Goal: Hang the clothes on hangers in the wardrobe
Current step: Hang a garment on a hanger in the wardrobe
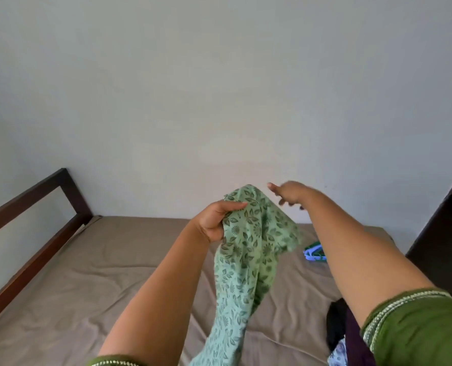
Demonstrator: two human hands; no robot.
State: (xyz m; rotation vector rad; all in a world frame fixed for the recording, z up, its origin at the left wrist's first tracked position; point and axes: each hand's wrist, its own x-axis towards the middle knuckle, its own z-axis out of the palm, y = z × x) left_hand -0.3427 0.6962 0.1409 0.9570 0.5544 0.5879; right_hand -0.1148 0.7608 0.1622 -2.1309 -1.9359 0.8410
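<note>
One hand on garment

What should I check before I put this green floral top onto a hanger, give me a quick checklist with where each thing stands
1. Garment held: ok. The left hand grips the green floral garment near its top.
2. Right hand free: ok, open and holding nothing.
3. Hanger within reach: ok, I judge. The hangers lie on the bed under the right forearm.
4. Neck opening found: cannot tell, the cloth is bunched.
5. Garment clear of the bed: cannot tell, its lower end leaves the picture.
6. Wardrobe ready: cannot tell, it is not in view.
</note>
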